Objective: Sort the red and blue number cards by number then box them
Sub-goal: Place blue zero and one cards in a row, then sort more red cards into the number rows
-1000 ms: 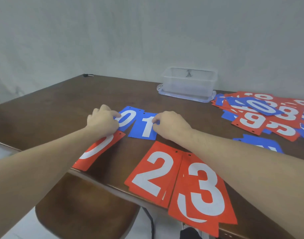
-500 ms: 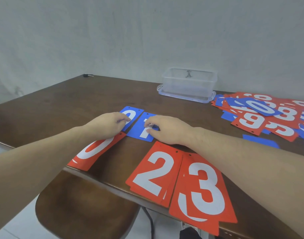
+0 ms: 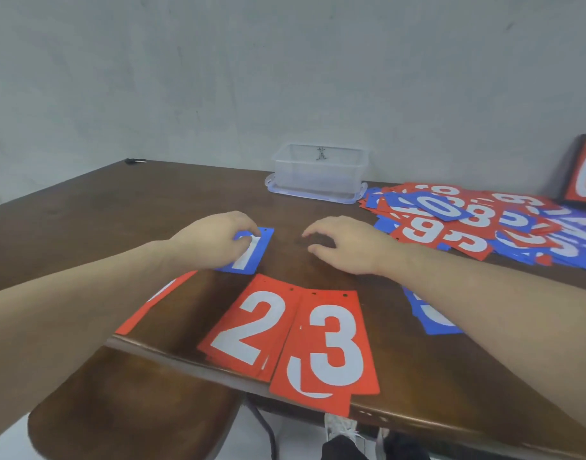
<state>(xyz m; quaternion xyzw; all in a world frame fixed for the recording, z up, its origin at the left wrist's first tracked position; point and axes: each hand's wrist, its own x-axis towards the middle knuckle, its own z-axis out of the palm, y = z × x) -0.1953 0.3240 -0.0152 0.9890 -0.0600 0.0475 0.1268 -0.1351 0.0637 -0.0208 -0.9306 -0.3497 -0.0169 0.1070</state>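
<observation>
On the dark wooden tabletop (image 3: 125, 207), the left hand (image 3: 215, 240) rests curled on a blue 1 card (image 3: 251, 252) near the middle, seemingly pinching it. The right hand (image 3: 348, 244) hovers beside it, fingers loose, holding nothing. Red 2 (image 3: 251, 327) and 3 (image 3: 331, 343) stacks lie at the near edge; unsorted cards (image 3: 477, 220) and a clear box (image 3: 319, 171) sit along the far edge.

Bare dark brown wooden counter (image 3: 125, 207) lies open far left. The clear plastic box (image 3: 319, 172) stands far centre; a heap of red and blue number cards (image 3: 484, 224) crowds the right.
</observation>
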